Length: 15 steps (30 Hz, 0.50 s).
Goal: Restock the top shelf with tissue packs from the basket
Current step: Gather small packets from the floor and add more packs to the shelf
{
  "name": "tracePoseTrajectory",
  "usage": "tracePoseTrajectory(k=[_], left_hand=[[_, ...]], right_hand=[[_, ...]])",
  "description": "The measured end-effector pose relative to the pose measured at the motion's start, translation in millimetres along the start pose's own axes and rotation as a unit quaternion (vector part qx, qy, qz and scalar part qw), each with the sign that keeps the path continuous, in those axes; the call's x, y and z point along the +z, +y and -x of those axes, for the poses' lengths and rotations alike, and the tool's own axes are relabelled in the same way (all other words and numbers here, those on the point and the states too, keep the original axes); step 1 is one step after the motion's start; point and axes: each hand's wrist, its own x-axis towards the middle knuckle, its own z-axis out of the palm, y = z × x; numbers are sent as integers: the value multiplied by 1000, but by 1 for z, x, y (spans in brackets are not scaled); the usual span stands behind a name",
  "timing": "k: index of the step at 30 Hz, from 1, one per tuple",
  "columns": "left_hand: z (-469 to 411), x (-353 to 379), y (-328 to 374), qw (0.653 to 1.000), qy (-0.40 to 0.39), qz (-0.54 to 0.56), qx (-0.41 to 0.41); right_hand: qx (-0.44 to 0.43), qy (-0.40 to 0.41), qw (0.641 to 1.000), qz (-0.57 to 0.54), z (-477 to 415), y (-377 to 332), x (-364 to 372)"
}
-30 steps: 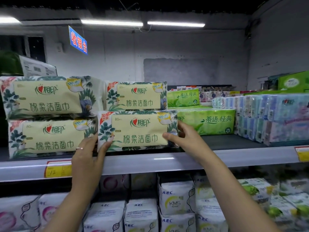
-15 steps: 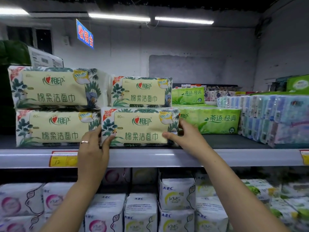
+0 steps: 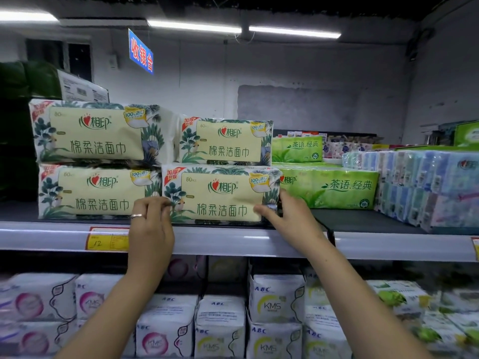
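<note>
A cream tissue pack with green leaf print sits on the top shelf at the front edge. My left hand grips its left end, fingers curled at the corner. My right hand grips its right end, thumb on the front face. A second identical pack lies on top of it, set further back. To the left, two more identical packs are stacked. The basket is out of view.
Green tissue packs sit right of the held pack, then blue-wrapped bundles at the far right. A yellow price tag hangs on the shelf rail. White pad packs fill the shelf below. A blue sign hangs overhead.
The pack has settled flat on the shelf beside the left stack. My left hand's fingers have curled in at the pack's left corner. The view has shifted slightly.
</note>
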Motion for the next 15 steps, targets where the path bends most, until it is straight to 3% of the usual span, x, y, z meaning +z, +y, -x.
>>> tracePoseTrajectory(k=[7, 15], left_hand=[[-1, -2, 1, 1000, -24, -19, 3], [-8, -20, 14, 992, -116, -34, -46]], right_hand=[[22, -44, 999, -8, -2, -4, -6], [58, -59, 995, 55, 12, -20, -13]])
